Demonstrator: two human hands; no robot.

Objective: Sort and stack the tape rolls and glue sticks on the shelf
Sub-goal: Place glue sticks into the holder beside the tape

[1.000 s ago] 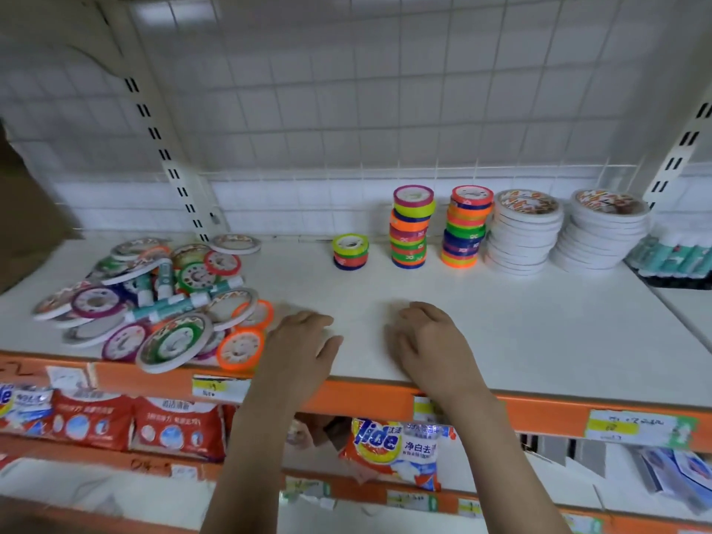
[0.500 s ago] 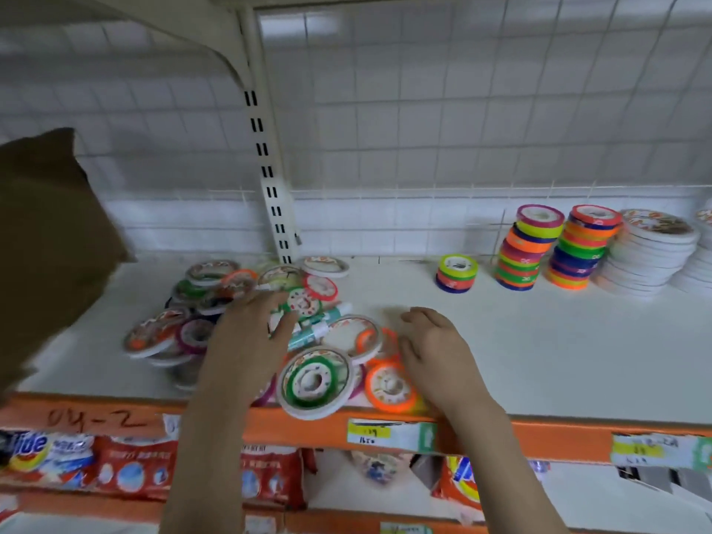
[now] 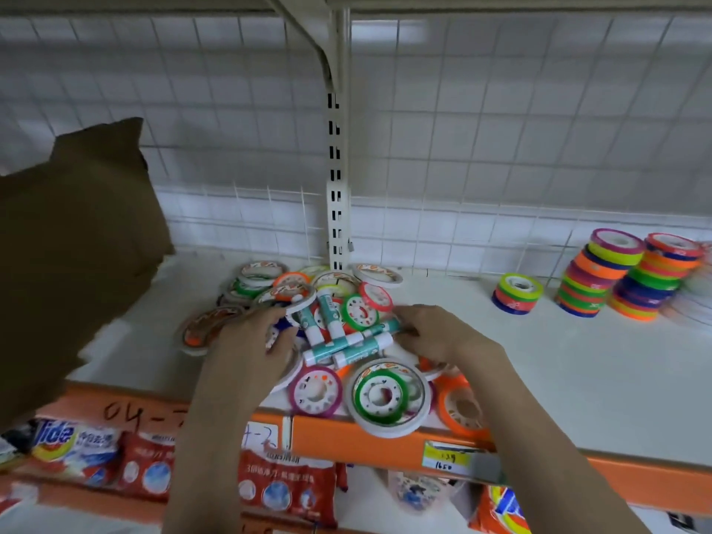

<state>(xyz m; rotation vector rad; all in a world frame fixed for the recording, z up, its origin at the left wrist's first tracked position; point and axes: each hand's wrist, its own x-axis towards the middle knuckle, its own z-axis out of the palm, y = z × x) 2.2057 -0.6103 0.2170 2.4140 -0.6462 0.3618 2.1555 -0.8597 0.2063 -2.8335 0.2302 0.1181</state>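
- Left hand (image 3: 252, 341) is lying on the unsorted pile (image 3: 308, 333) at mid-shelf, fingers curling over flat rolls; grip unclear.
- Right hand (image 3: 439, 333) is touching the glue sticks (image 3: 346, 344); hold unclear.
- Far right, stacks (image 3: 601, 279) are standing finished; the pile is remaining.

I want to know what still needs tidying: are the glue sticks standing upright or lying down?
Lying down. The teal-and-white glue sticks lie on their sides, crisscrossed atop the loose tape rolls, between the left hand and the right hand.

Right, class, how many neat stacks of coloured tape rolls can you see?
3: a short stack right of the loose pile, the middle tall stack and the right tall stack beside it. More may sit off-frame.
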